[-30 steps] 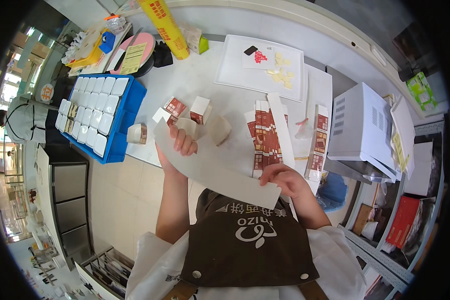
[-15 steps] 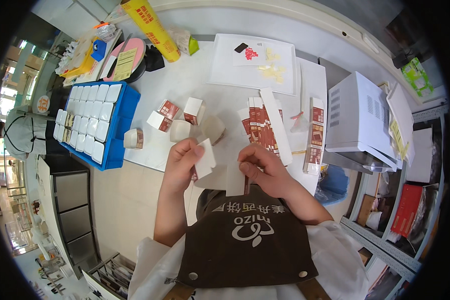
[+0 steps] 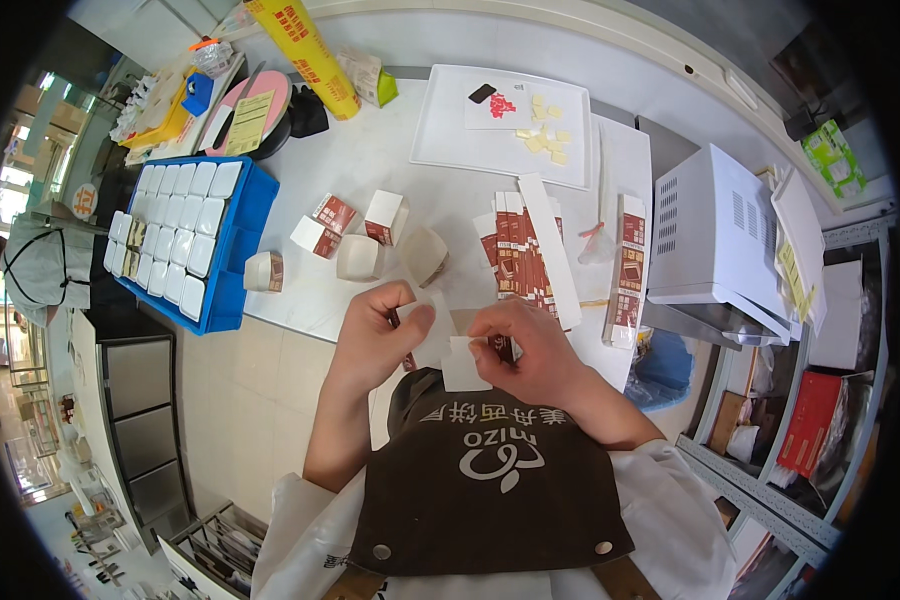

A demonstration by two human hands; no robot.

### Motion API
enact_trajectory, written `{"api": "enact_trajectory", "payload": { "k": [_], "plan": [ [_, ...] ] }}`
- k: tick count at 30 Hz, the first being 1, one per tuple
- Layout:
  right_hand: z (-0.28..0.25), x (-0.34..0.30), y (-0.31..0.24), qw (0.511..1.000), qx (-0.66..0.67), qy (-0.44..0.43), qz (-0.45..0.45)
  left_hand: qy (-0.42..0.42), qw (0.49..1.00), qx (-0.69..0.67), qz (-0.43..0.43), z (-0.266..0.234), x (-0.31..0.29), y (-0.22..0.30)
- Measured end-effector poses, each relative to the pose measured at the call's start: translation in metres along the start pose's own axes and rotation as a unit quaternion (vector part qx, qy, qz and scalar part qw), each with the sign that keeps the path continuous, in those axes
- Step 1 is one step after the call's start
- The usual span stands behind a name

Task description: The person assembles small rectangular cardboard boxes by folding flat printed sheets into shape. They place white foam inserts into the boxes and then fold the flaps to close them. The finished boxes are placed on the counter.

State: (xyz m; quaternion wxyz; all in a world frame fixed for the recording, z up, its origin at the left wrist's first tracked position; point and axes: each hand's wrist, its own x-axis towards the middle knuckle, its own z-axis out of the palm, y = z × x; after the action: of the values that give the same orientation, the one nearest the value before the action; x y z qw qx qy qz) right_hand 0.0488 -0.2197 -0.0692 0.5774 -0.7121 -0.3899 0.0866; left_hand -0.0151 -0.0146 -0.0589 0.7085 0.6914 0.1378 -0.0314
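Note:
Close to the apron, a small white and dark-red paper carton (image 3: 467, 366) is partly unfolded between my hands. My left hand (image 3: 372, 335) pinches its left side between thumb and fingers. Curled fingers of my right hand (image 3: 530, 350) grip its right side, where a white flap hangs down. Just beyond my left hand stand open formed cartons: a cream one (image 3: 359, 258), another beside it (image 3: 426, 256), and a white and red one (image 3: 386, 218). Ahead of my right hand lies a pile of flat red cartons (image 3: 520, 245) with a long white strip (image 3: 551, 250) on top.
A blue crate (image 3: 245, 245) of white-lidded boxes stands left. One carton (image 3: 264, 272) sits near it. At the back, a white tray (image 3: 445, 140) holds pale yellow pieces. Right are another flat carton stack (image 3: 627, 270) and a white appliance (image 3: 705, 230). A person (image 3: 45, 265) stands far left.
My hands have come closer together on the carton. The left hand has moved slightly right, and the right hand has turned inward with its fingers curled on the flap.

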Motion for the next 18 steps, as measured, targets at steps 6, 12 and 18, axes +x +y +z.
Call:
{"api": "enact_trajectory", "payload": {
  "k": [6,12,18],
  "plan": [
    [0.002,-0.003,0.004,0.995,0.078,-0.021,0.056,-0.065,0.997,-0.01,-0.039,0.0,-0.005,0.001],
    [0.0,-0.006,0.009,0.985,0.123,-0.068,0.098,-0.089,0.995,0.003,-0.055,0.0,-0.003,-0.007],
    [-0.002,-0.005,0.01,0.981,0.16,-0.055,0.092,-0.083,0.995,-0.028,-0.051,0.002,0.003,-0.011]
  ]
}}
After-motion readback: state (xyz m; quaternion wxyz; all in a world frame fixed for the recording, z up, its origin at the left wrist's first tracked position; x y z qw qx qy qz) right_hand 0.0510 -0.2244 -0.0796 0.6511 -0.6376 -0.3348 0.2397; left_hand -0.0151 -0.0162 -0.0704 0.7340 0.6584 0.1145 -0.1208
